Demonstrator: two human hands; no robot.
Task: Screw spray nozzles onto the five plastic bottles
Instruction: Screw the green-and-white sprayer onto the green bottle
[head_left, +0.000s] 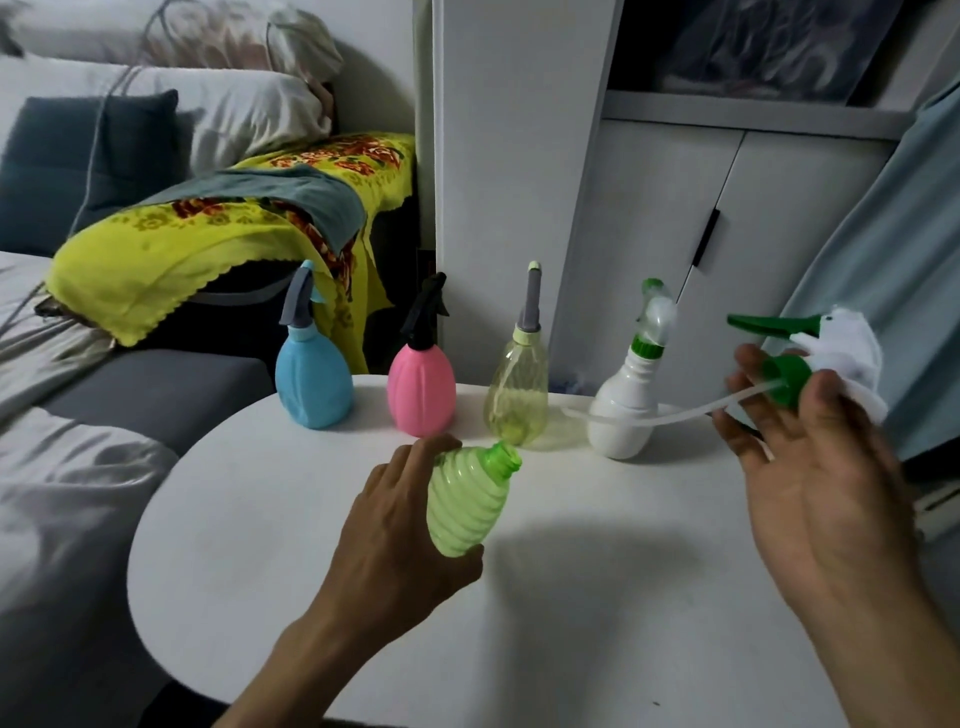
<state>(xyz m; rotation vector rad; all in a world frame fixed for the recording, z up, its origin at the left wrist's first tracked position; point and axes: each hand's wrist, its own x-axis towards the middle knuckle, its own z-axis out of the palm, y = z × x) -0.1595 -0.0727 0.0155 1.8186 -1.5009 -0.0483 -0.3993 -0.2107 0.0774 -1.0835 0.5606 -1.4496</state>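
My left hand (400, 530) grips a ribbed light-green bottle (467, 504) above the round white table (597, 597), its open neck tilted up and to the right. My right hand (810, 467) holds a green-and-white spray nozzle (800, 364) at the right, its thin dip tube (675, 413) pointing left toward the bottle. Along the table's far edge stand a blue bottle (313, 384), a pink bottle (422, 389), a clear yellowish bottle (517, 395) and a white bottle (626, 410), each with a nozzle on top.
A white cabinet (675, 208) rises behind the table. A grey sofa (156, 389) with a yellow floral cloth (208, 244) lies to the left. A light-blue curtain (893, 260) hangs at the right, close to my right hand.
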